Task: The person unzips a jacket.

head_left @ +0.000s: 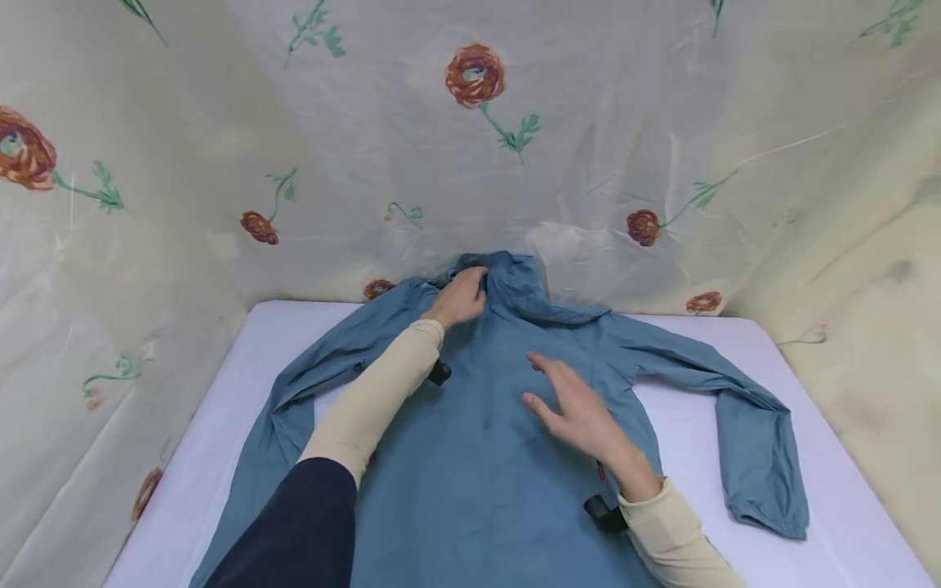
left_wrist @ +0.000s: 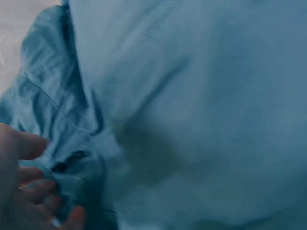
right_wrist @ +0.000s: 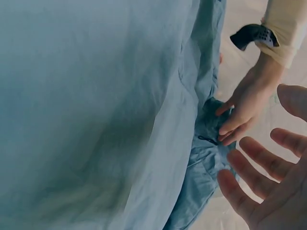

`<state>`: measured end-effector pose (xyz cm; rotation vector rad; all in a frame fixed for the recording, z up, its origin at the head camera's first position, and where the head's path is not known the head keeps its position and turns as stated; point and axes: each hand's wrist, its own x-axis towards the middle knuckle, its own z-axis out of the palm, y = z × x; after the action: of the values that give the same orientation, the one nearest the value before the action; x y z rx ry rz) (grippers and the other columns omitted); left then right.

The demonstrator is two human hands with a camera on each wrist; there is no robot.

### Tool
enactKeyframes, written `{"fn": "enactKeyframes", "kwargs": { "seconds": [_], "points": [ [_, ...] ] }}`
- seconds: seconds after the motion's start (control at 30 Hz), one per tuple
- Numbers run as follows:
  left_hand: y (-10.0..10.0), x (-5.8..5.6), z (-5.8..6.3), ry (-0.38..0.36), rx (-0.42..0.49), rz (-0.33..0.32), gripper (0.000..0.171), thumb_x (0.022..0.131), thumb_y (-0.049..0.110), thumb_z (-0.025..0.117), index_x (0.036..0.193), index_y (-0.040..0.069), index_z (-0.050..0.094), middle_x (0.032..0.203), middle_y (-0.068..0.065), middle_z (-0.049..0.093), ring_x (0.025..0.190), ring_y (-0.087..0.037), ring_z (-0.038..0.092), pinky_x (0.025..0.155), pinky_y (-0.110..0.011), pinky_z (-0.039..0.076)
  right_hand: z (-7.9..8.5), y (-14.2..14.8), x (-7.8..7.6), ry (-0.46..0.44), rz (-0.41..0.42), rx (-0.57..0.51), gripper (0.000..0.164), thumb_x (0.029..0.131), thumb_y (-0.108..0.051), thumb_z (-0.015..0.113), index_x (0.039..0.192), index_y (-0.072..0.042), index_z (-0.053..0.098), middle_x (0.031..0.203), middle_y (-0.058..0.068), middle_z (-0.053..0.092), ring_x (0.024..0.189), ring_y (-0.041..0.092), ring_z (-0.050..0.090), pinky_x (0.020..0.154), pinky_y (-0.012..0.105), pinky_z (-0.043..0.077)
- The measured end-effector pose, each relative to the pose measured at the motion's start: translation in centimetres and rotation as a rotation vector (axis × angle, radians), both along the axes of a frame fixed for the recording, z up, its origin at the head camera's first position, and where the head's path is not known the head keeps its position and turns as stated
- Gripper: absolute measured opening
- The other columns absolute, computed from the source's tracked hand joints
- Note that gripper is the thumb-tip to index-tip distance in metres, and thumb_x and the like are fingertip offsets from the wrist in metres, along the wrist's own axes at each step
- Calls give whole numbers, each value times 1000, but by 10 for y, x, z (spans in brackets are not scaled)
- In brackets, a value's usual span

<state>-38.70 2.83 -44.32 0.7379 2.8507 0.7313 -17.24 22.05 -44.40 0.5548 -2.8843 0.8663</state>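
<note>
A blue jacket (head_left: 478,457) with a hood (head_left: 515,282) lies spread front up, hood at the far end. My left hand (head_left: 459,298) reaches to the hood's left side, fingertips right at the fabric. In the left wrist view its thumb stands apart from loosely bent fingers (left_wrist: 41,187). The right wrist view shows that hand beside a small dark cord loop (right_wrist: 207,140) on the hood. My right hand (head_left: 581,408) hovers over the jacket's right chest with fingers spread, holding nothing; its spread fingers (right_wrist: 259,165) also show in the right wrist view.
The jacket lies on a white-covered table (head_left: 831,490). Its right sleeve (head_left: 760,457) bends down near the table's right side; the left sleeve (head_left: 294,408) runs partly behind my left arm. Flower-patterned sheeting (head_left: 588,147) hangs along the back and both sides.
</note>
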Motion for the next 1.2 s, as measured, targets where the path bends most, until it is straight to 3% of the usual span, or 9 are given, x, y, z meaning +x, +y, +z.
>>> {"fn": "enactKeyframes", "kwargs": {
  "seconds": [0.13, 0.23, 0.37, 0.47, 0.57, 0.7, 0.9, 1.03, 1.2],
  "points": [
    [-8, 1, 1, -28, -163, 29, 54, 102, 21, 37, 151, 9, 18, 157, -11, 20, 146, -29, 18, 118, -42, 24, -6, -13, 4, 1, 33, -41, 59, 96, -38, 53, 147, -17, 31, 137, 9, 48, 125, 27, 49, 97, 50, 45],
    [-17, 6, -3, -46, -232, 101, 54, 101, 21, 37, 150, 8, 20, 154, -16, 25, 141, -34, 26, 111, -47, 34, -15, -21, 10, 6, 45, -68, 57, 96, -36, 54, 146, -17, 34, 135, 9, 50, 123, 25, 51, 95, 49, 46],
    [-33, 11, -18, -11, -361, 233, 45, 99, 23, 44, 140, 5, 39, 139, -20, 42, 128, -36, 40, 102, -47, 42, -28, -31, 12, -40, 63, -141, 49, 97, -31, 54, 141, -15, 40, 127, 9, 56, 115, 21, 55, 90, 42, 50],
    [-43, 11, -23, 44, -392, 287, 29, 97, 23, 52, 119, 6, 60, 125, -16, 52, 118, -32, 44, 100, -45, 42, -33, -35, 3, -109, 62, -248, 39, 98, -26, 53, 134, -13, 48, 117, 9, 61, 104, 19, 60, 85, 33, 52],
    [-51, 9, -21, 98, -317, 282, 21, 96, 24, 56, 108, 12, 68, 117, -11, 57, 110, -28, 47, 98, -45, 40, -31, -36, -16, -190, 57, -370, 32, 99, -24, 50, 126, -8, 54, 110, 13, 65, 97, 24, 63, 81, 32, 53],
    [-54, 8, -8, 147, -92, 227, 21, 96, 31, 56, 107, 18, 69, 100, -3, 66, 94, -22, 58, 99, -48, 36, -21, -38, -56, -282, 32, -467, 36, 101, -30, 46, 119, -2, 57, 107, 18, 65, 96, 32, 64, 82, 45, 53],
    [-43, 13, 14, 74, 239, 180, 29, 92, 39, 59, 108, 18, 70, 105, -2, 70, 96, -19, 64, 100, -48, 36, 9, -44, -117, -325, -74, -474, 43, 100, -38, 45, 126, -5, 52, 116, 17, 61, 103, 31, 61, 86, 49, 52],
    [-29, 16, 19, -1, 334, 53, 31, 95, 37, 55, 111, 15, 70, 95, -3, 70, 81, -14, 62, 82, -33, 49, 21, -40, -135, -285, -148, -467, 47, 99, -41, 46, 129, -5, 47, 120, 17, 58, 106, 32, 59, 86, 46, 52],
    [-21, 21, 23, -35, 367, -63, 30, 100, 30, 47, 112, 14, 68, 65, -5, 53, 56, -16, 41, 56, -25, 36, 21, -39, -145, -160, -233, -376, 41, 97, -42, 49, 115, -5, 52, 105, 16, 60, 95, 32, 62, 73, 35, 52]
  ]
}}
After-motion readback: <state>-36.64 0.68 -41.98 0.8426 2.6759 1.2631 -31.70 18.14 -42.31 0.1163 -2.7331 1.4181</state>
